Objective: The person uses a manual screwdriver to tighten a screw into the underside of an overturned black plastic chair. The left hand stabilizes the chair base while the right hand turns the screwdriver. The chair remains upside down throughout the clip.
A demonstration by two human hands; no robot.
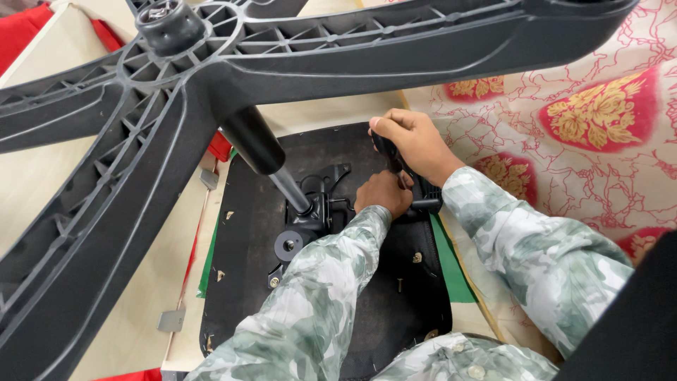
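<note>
Head view: right hand point(412, 141) clamped on upright driver point(395, 161), left hand point(381, 194) just below-left, fingers curled against the mechanism point(314, 204).

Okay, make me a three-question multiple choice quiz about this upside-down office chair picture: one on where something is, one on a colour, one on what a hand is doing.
1. Where is the star base?
A. above the seat underside
B. flat on the floor
C. out of view

2. What colour is the patterned cloth on the right?
A. blue and white
B. red, cream and gold
C. plain black

3. What is the right hand doing?
A. hanging open
B. resting on the cloth
C. closed in a grip on a black tool

Answers: 1 A, the base fills the top of the view; 2 B, gold motifs on red; 3 C, fingers wrap the handle.
</note>
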